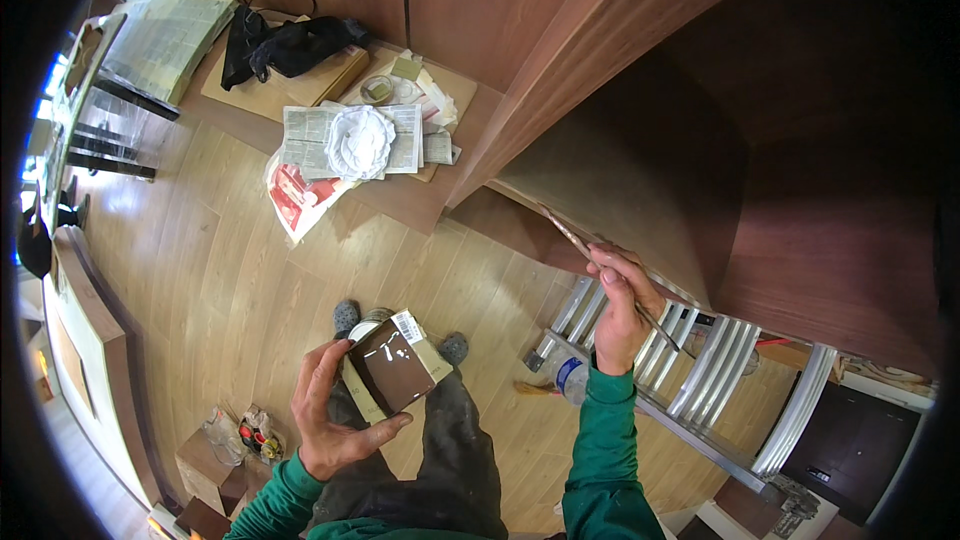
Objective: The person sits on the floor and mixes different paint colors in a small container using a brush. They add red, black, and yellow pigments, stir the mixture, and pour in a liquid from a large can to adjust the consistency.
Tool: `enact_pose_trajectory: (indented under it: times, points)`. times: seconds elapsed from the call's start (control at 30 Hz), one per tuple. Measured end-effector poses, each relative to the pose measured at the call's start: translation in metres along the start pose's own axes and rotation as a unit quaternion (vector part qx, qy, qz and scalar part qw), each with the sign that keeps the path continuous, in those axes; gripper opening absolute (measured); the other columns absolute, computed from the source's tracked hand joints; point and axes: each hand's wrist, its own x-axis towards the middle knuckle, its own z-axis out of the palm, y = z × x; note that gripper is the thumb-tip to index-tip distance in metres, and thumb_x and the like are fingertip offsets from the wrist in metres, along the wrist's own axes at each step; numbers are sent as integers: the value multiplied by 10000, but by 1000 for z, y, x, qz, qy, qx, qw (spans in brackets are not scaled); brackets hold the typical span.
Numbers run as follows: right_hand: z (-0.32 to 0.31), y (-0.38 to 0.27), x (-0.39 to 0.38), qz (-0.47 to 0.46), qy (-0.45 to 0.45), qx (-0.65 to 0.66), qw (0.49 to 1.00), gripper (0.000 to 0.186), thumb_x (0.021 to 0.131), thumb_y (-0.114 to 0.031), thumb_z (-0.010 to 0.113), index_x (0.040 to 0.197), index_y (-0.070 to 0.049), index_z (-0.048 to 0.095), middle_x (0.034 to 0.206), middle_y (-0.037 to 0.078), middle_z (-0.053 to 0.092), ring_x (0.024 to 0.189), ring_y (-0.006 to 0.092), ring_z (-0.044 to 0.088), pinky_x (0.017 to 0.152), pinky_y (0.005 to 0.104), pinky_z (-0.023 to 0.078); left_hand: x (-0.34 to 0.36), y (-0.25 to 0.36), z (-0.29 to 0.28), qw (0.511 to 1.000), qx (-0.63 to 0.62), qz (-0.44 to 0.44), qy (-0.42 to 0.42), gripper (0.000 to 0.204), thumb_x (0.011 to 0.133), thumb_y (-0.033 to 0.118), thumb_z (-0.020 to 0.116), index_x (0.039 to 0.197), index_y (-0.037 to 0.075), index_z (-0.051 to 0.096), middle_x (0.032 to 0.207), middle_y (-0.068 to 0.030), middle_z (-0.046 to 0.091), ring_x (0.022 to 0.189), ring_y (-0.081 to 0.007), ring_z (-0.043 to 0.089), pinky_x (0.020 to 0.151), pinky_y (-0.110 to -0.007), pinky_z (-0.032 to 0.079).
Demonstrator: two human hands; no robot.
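Observation:
My left hand (325,420) grips a small open cardboard box (430,358) by its sides. Glossy brown paint (392,372) covers the inside of the box and reflects light. In my right hand (625,312) a thin paintbrush (568,231) is pinched between thumb and fingers. Its tip points up and left, at the lower front edge of a brown wooden cabinet (620,180); whether it touches the edge I cannot tell. The handle's end sticks out below the hand.
An aluminium ladder (695,370) stands at the right, with a plastic bottle (572,378) beside it. Newspaper (305,130) with a white crumpled cloth (361,142) lies at the back left, near a black bag (290,45). A cardboard box (205,460) sits on the floor at lower left.

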Motion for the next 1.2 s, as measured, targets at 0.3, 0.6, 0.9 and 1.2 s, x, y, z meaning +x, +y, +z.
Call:
enact_pose_trajectory:
  times: [0.3,0.6,0.9,1.2]
  points:
    - [-5,6,4,-8,10,-7,1000,200,934,-9,631,1067,61,763,1124,192,739,991,243,705,862,347,586,5,-3,2,1000,3,2,2,1030,553,404,997,1394,-32,594,1261,-200,631,1069,-309,666,883,-415,549]
    - [-8,3,-1,-7,5,3,1000,199,941,-12,632,1075,58,761,1128,188,739,988,244,706,867,348,586,2,-5,3,1000,-2,6,5,1031,550,383,1005,1401,-28,592,1263,-200,626,1070,-308,666,894,-410,553]
    - [7,1,4,3,0,6,1000,189,946,-20,645,1077,48,763,1115,173,743,954,231,704,854,333,575,1,-3,3,1000,-1,-4,1,1033,552,393,1006,1401,-29,596,1263,-196,631,1073,-304,667,887,-408,553]
    - [10,3,8,-12,-7,2,1000,187,949,-12,644,1081,45,765,1112,169,741,947,232,706,848,329,577,1,-5,4,1000,4,4,5,1046,563,431,1009,1408,-24,593,1263,-196,632,1069,-302,667,884,-406,554]
